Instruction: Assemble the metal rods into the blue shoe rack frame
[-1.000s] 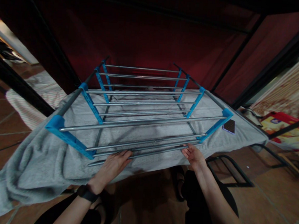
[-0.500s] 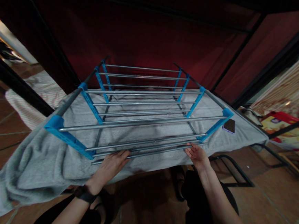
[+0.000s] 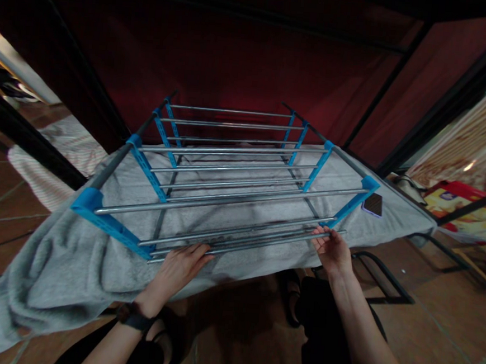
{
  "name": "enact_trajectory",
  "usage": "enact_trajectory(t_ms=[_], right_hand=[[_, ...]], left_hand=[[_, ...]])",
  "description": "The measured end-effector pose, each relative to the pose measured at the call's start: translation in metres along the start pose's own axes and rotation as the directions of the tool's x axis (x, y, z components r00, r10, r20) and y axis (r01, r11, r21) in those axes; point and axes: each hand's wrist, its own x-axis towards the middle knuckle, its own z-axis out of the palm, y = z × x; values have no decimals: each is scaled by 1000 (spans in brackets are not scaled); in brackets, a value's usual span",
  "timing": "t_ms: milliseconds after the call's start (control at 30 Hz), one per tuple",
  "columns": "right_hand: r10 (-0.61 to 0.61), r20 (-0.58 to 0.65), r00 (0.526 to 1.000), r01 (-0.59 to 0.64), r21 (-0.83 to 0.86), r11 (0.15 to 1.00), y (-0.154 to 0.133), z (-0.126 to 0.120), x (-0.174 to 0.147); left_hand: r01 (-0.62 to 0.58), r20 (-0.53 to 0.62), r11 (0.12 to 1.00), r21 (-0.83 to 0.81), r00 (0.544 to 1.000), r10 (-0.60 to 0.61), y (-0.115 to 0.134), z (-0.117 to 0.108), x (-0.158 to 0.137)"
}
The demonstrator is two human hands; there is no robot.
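Blue brackets (image 3: pixel 116 232) and steel rods (image 3: pixel 233 200) at centre of frame: logged as rack (image 3: pixel 232 150), mostly built by judgement, with crosswise rods already seated. Remaining to fit, apparently: loose rod (image 3: pixel 272 243) along lower centre. Pinching near its right end between thumb and fingers of right hand (image 3: pixel 331 249); resting left hand (image 3: pixel 182 264) over its left part, with fingers close together, cannot tell how tight

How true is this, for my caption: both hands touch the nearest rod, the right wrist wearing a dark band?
The wrist is wrong: the head view shows the dark band on the left wrist. Both hands do touch the nearest rod.
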Motion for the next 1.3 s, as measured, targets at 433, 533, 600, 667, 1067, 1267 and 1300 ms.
enact_trajectory(t_ms=[433,533,600,667,1067,1267,1300], right_hand=[[-96,-93,991,108,127,986,-29,-11,4],[-137,-136,981,158,159,975,-36,-13,5],[-146,-158,977,172,167,971,-39,-14,5],[-147,-164,975,176,175,969,-41,-14,5],[-226,-97,969,241,186,953,-44,-14,5],[-285,-6,959,281,191,941,-43,-12,4],[-283,7,959,277,196,941,-43,-11,4]], left_hand=[[94,-85,995,22,992,-92,-27,-7,-11],[77,-76,997,9,994,-76,-28,-11,-13],[59,-90,998,-22,994,-60,-28,-15,-14],[41,-105,998,-43,993,-45,-27,-18,-15],[16,-315,1000,-22,949,-22,-27,-36,-22],[30,-324,996,-79,944,-54,-30,-45,-24],[26,-328,995,-93,943,-56,-32,-46,-25]])
